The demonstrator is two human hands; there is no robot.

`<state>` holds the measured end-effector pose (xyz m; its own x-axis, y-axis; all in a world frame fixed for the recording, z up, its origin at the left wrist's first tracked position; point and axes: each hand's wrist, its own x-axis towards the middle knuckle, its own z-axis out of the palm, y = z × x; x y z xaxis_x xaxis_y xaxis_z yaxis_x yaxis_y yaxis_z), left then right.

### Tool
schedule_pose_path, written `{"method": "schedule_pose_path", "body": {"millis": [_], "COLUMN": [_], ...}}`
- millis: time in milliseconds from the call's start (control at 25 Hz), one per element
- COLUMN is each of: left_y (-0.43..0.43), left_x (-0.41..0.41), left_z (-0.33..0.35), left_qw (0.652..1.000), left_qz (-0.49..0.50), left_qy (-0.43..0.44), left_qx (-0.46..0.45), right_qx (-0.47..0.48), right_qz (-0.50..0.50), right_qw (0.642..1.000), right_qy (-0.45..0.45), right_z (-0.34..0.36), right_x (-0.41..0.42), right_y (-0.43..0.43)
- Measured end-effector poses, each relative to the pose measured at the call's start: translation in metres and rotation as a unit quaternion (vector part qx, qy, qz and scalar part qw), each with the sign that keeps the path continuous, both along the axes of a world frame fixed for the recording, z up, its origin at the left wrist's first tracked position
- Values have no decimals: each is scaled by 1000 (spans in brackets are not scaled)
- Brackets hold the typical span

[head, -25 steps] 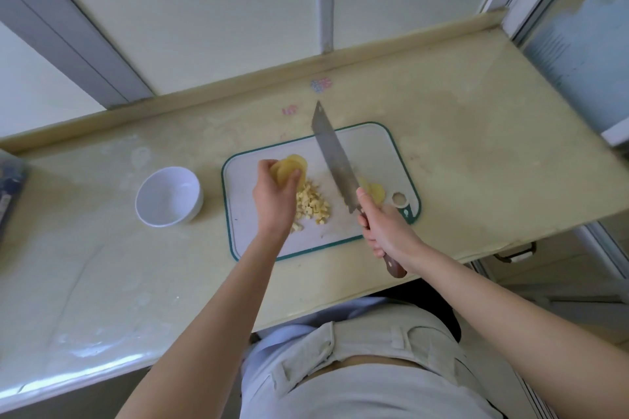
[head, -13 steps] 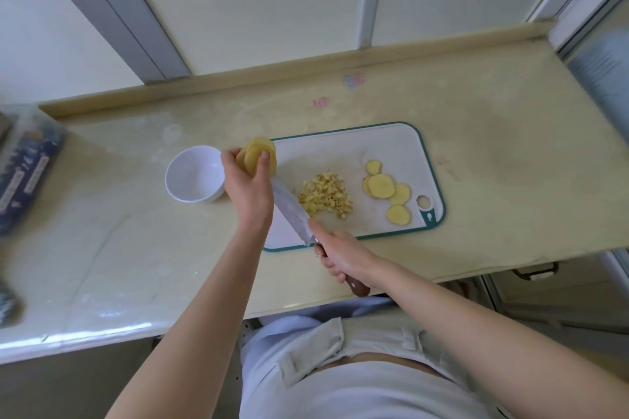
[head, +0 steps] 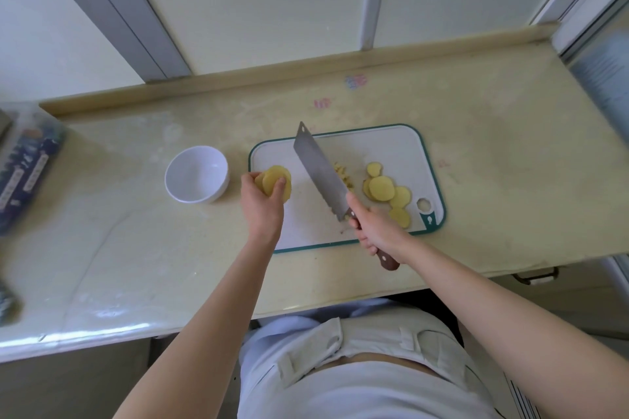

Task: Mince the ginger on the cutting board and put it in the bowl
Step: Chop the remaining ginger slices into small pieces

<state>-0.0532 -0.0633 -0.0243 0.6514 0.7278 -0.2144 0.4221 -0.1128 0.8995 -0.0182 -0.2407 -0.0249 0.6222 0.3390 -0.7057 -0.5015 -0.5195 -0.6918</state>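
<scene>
A white cutting board (head: 391,146) with a green rim lies on the counter. My left hand (head: 262,206) grips a stack of yellow ginger slices (head: 276,182) over the board's left end. My right hand (head: 374,230) holds the brown handle of a cleaver (head: 318,170), whose blade slants up and left across the board. A small heap of minced ginger (head: 342,173) shows just right of the blade, partly hidden by it. Several loose ginger slices (head: 383,189) lie on the board's right half. An empty white bowl (head: 196,174) stands left of the board.
A dark blue packet (head: 23,173) lies at the counter's left edge. A raised ledge (head: 306,70) and window frames run along the back. The counter's front edge is close to my body, with a drawer handle (head: 534,277) below on the right.
The cleaver has swung from lying low at the board's near-left edge to slanting across the board's middle. My left hand with the ginger stack moved right, from beside the bowl to over the board.
</scene>
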Motion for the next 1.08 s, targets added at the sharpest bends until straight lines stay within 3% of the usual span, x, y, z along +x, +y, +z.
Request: {"method": "schedule_pose_path", "body": {"millis": [240,440,520,600,680,760,840,920,1080], "left_y": [-7,-2,-3,-9,-15,-18,-19,-17,-19], "left_x": [-10,-3,0,1,7,15,19,16,18], "left_z": [-28,-26,-8,19,47,59,51,36,21], "left_qw": [977,931,945,953,937,894,810,761,772], "left_qz": [-126,-200,-182,-140,-168,-319,-498,-593,-604], "left_qy": [168,248,161,-34,-161,-171,-131,-79,-46], "left_qx": [45,178,221,266,259,265,279,251,191], "right_qx": [26,31,-12,-92,-147,-190,-221,-235,-247], "right_qz": [-17,31,61,114,158,201,240,259,272], "right_qw": [1000,996,988,963,934,901,869,853,838], "right_qy": [4,-72,-142,-228,-285,-335,-373,-387,-404], "right_z": [12,29,32,33,35,37,38,38,37], "right_x": [7,14,17,20,21,21,18,14,6], "right_y": [-6,-17,-25,-32,-39,-43,-46,-47,-54]}}
